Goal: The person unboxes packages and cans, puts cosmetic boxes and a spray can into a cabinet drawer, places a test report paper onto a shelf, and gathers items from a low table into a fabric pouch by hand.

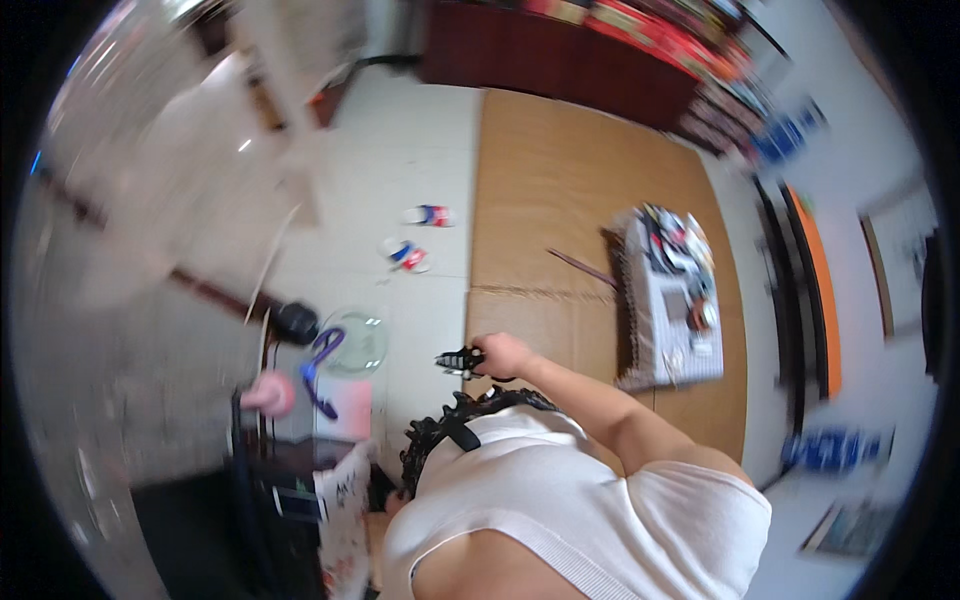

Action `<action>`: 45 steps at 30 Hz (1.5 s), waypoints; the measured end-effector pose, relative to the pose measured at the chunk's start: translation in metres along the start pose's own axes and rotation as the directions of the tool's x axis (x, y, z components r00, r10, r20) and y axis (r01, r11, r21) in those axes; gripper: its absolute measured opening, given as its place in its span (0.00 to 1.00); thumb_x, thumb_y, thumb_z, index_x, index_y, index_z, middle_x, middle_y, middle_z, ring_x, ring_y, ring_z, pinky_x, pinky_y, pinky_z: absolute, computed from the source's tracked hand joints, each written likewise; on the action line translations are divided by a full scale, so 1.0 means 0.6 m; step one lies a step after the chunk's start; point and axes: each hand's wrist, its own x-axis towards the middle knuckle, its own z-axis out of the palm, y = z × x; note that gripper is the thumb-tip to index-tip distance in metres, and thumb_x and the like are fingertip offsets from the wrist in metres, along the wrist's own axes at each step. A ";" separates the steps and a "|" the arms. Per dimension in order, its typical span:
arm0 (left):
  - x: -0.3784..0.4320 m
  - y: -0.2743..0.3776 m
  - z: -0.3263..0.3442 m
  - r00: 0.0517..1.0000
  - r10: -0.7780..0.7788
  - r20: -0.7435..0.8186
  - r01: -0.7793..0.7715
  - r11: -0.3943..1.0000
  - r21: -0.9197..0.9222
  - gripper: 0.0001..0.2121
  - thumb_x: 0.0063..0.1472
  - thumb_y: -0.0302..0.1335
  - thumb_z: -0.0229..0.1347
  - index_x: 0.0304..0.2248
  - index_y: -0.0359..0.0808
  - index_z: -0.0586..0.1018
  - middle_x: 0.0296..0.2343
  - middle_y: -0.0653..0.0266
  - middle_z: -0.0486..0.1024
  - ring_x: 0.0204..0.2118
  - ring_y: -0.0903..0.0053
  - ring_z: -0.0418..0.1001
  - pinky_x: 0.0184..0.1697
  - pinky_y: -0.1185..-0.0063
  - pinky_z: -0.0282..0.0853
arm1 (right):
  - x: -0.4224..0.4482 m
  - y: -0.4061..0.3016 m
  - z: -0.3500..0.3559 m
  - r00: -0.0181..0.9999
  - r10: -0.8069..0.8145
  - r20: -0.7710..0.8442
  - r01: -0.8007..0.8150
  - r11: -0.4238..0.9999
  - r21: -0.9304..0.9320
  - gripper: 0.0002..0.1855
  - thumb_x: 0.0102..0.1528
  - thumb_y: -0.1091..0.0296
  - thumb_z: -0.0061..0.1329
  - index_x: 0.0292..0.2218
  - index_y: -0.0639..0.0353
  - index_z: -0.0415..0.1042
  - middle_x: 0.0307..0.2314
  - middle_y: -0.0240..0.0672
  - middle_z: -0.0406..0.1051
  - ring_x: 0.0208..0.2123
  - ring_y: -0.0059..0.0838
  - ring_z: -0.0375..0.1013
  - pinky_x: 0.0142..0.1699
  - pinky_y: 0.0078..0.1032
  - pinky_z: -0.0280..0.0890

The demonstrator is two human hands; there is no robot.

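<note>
My right hand is shut on a small black object with pale grey ribbed parts, whose exact kind I cannot tell. It is held out in front of my white knit top, above the edge of the brown floor mat. Dark, glossy ruffled material lies between that hand and the top. At the left side of the top, a small patch of my left hand shows beside a tan surface; most of it is hidden, and its fingers cannot be made out.
On the mat stands a cloth-covered low table bearing clutter. Slippers lie on the pale tiles. To the left are a round glass top, a purple strap, a pink object and a black cabinet-like piece. A dark red cabinet stands beyond.
</note>
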 end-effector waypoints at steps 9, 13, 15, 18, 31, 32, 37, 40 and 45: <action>0.188 0.410 -0.174 0.876 0.461 0.144 -0.480 0.865 0.145 0.12 0.50 0.30 0.52 0.33 0.32 0.74 0.28 0.48 0.73 0.32 0.56 0.72 0.36 0.69 0.66 | -0.191 0.279 -0.007 0.917 0.367 -0.156 -0.303 0.895 0.328 0.20 0.39 0.60 0.53 0.34 0.61 0.72 0.31 0.47 0.71 0.36 0.45 0.70 0.42 0.34 0.65; 0.141 0.733 -0.259 0.669 0.720 0.187 -0.738 0.673 0.049 0.16 0.50 0.29 0.53 0.39 0.30 0.72 0.34 0.49 0.73 0.36 0.61 0.72 0.41 0.72 0.66 | -0.244 0.338 -0.022 0.838 0.484 -0.251 -0.313 0.804 0.506 0.27 0.39 0.58 0.55 0.41 0.60 0.69 0.32 0.49 0.71 0.36 0.46 0.70 0.43 0.33 0.64; 0.116 0.858 -0.230 0.479 0.825 0.299 -0.860 0.510 -0.031 0.19 0.50 0.31 0.54 0.42 0.30 0.71 0.38 0.50 0.71 0.41 0.60 0.69 0.45 0.72 0.63 | -0.270 0.351 -0.068 0.801 0.556 -0.222 -0.322 0.713 0.622 0.27 0.38 0.60 0.56 0.41 0.59 0.70 0.33 0.50 0.70 0.36 0.46 0.70 0.43 0.32 0.64; 0.042 1.028 -0.136 0.195 0.862 0.468 -0.948 0.288 -0.135 0.22 0.49 0.33 0.55 0.43 0.31 0.69 0.41 0.49 0.69 0.45 0.60 0.65 0.49 0.71 0.59 | -0.293 0.401 -0.095 0.713 0.628 -0.313 -0.242 0.639 0.730 0.26 0.38 0.61 0.57 0.40 0.61 0.70 0.32 0.50 0.70 0.35 0.46 0.70 0.42 0.32 0.65; 0.076 1.396 0.348 -0.124 0.623 0.772 -0.990 -0.124 -0.059 0.10 0.49 0.28 0.48 0.32 0.36 0.76 0.29 0.53 0.73 0.33 0.61 0.72 0.36 0.68 0.69 | -0.381 0.674 -0.002 0.174 0.972 0.159 -0.226 -0.118 0.967 0.21 0.38 0.58 0.58 0.32 0.64 0.72 0.23 0.41 0.72 0.26 0.32 0.72 0.35 0.25 0.66; 0.086 1.423 0.384 -0.135 0.586 0.799 -0.971 -0.239 0.012 0.10 0.49 0.28 0.48 0.30 0.36 0.77 0.28 0.53 0.73 0.31 0.61 0.72 0.35 0.69 0.69 | -0.372 0.699 0.042 0.129 0.975 0.179 -0.200 -0.151 0.968 0.16 0.39 0.61 0.58 0.26 0.64 0.70 0.19 0.33 0.69 0.22 0.21 0.67 0.29 0.21 0.63; 0.184 1.468 0.664 -0.127 0.590 0.797 -0.912 -0.385 0.140 0.08 0.50 0.29 0.47 0.25 0.35 0.76 0.27 0.53 0.73 0.31 0.60 0.73 0.33 0.68 0.70 | -0.288 0.840 0.238 0.272 0.902 0.336 0.331 -0.416 0.847 0.05 0.49 0.72 0.51 0.26 0.63 0.70 0.21 0.32 0.71 0.22 0.21 0.68 0.29 0.18 0.62; 0.246 1.474 0.811 0.012 0.651 0.759 -0.920 -0.290 0.263 0.08 0.50 0.28 0.47 0.29 0.35 0.74 0.29 0.52 0.73 0.32 0.60 0.73 0.33 0.68 0.70 | -0.245 0.940 0.317 0.402 0.850 0.342 0.397 -0.498 0.771 0.04 0.48 0.70 0.51 0.27 0.61 0.71 0.22 0.27 0.69 0.23 0.17 0.66 0.28 0.17 0.60; 0.312 1.481 1.039 -0.027 0.754 0.656 -0.906 -0.296 0.302 0.12 0.51 0.24 0.46 0.38 0.34 0.71 0.35 0.55 0.70 0.39 0.62 0.69 0.40 0.71 0.67 | -0.222 1.064 0.383 0.509 0.824 0.249 0.427 -0.493 0.758 0.09 0.50 0.70 0.46 0.33 0.64 0.69 0.23 0.33 0.70 0.25 0.22 0.70 0.31 0.18 0.64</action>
